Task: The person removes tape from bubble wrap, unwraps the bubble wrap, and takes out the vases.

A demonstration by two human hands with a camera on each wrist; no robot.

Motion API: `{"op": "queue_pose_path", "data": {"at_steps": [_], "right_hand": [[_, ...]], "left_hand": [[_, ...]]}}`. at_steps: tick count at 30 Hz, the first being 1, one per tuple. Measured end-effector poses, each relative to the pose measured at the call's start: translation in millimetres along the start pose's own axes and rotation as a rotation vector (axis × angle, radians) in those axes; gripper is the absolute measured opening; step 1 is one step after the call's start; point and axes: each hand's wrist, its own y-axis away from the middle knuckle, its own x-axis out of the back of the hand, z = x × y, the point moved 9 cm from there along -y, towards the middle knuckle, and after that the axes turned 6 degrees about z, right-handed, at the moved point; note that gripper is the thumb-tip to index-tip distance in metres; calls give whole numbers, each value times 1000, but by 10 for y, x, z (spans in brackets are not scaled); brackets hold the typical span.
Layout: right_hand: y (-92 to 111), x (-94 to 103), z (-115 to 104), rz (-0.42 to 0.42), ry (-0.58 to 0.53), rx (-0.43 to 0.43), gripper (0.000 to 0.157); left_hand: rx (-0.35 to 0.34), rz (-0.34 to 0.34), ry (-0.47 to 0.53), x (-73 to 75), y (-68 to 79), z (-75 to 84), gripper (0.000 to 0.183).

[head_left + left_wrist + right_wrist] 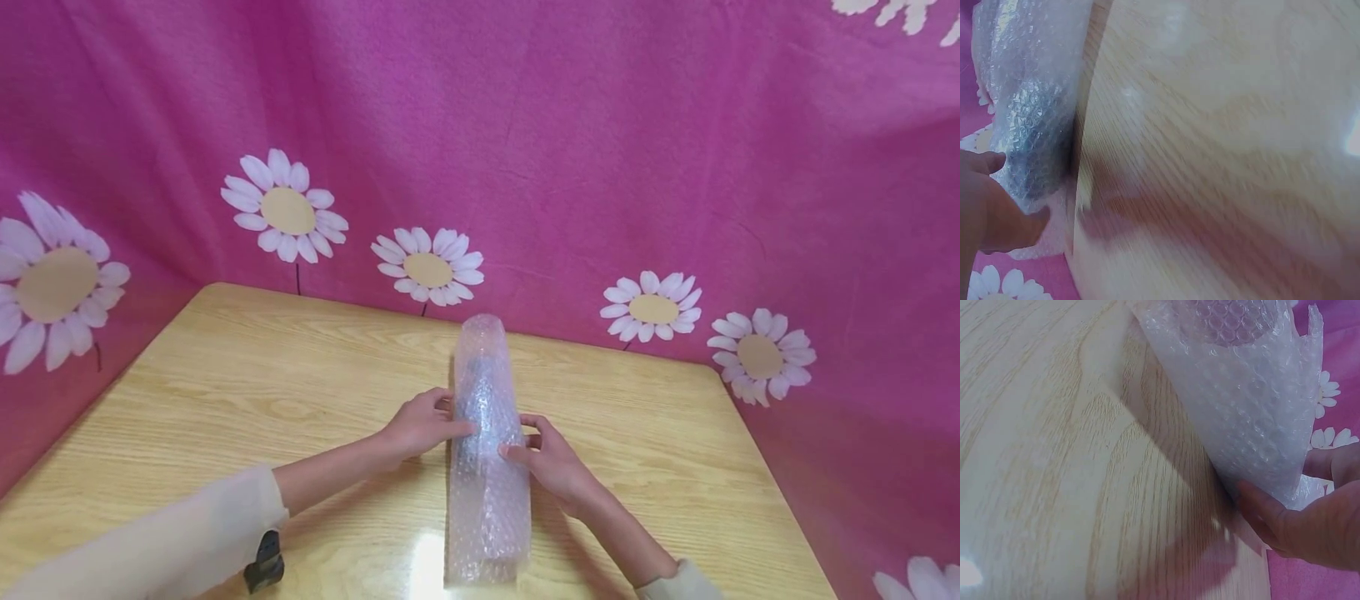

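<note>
A long bundle of clear bubble wrap (487,500) lies on the wooden table, its length running away from me. Something darker and bluish-grey shows blurred through its middle; the layers hide what it is. From the left side my left hand (422,427) grips the bundle, thumb on top and fingers at its edge. My right hand (557,462) holds the opposite side a little nearer to me, its thumb over the wrap. In the left wrist view the dark part of the bubble wrap (1035,137) is beside the left hand (997,212). The right wrist view shows the right hand (1310,519) at the wrap's edge.
The light wooden table (300,375) extends on both sides of the bundle. A pink cloth (525,167) with white daisies hangs behind and along the sides. Beneath the left sleeve a black object (265,562) is strapped on.
</note>
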Motion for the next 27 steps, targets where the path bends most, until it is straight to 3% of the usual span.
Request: {"op": "queue_pose_path", "data": {"at_steps": [5,12,20,24,27], "right_hand": [[12,6,3,9,0,-6,54],[6,2,9,-5,-9,-1,55],[-2,-14,13,-15,-21,7,55],[-2,-18,8,-23,-24,12,56],[-5,-16,3,-21,-22,16,55]], "left_hand": [[-271,77,-131,108,56,240,63],[-557,41,-309,93,179,460,57],[-867,35,-575,-37,273,596,45],[-1054,39,-653,-105,324,626,44],[-1149,39,-692,-142,335,623,45]]}}
